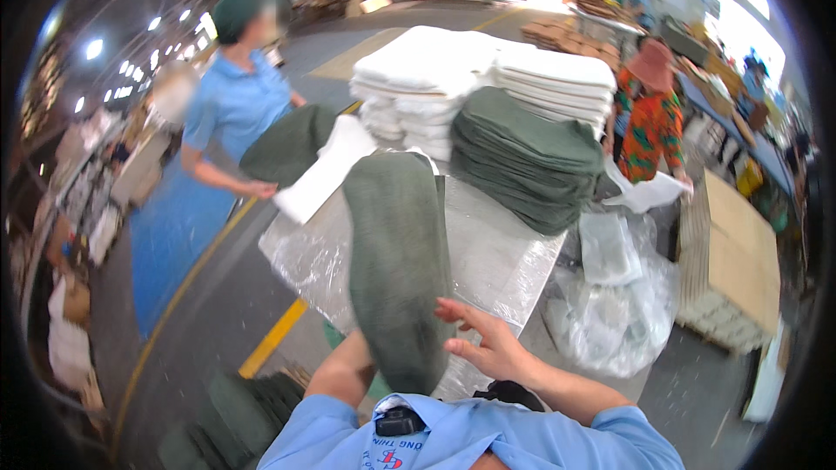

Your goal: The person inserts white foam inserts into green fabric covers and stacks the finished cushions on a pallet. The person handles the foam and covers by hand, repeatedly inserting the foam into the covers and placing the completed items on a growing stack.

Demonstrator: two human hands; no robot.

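A long dark green fabric piece (pixel 396 270) with a rounded far end stands up in front of me, over the table. My left forearm (pixel 342 372) reaches behind its lower left side, and the cloth hides the hand. Beside its lower right edge is my right hand (pixel 475 335), fingers apart, with nothing held in it. Whether the fingertips touch the fabric is unclear. Beyond lies a tall stack of folded dark green pieces (pixel 527 157). Stacks of white folded pieces (pixel 431 61) stand behind it.
The table (pixel 305 252) is plastic-wrapped. At left a person in a blue shirt (pixel 231 109) holds green and white pieces. Right are a person in orange print (pixel 649 126), clear plastic bags (pixel 610 313) and stacked cardboard (pixel 731 261). More green pieces (pixel 235 418) lie lower left.
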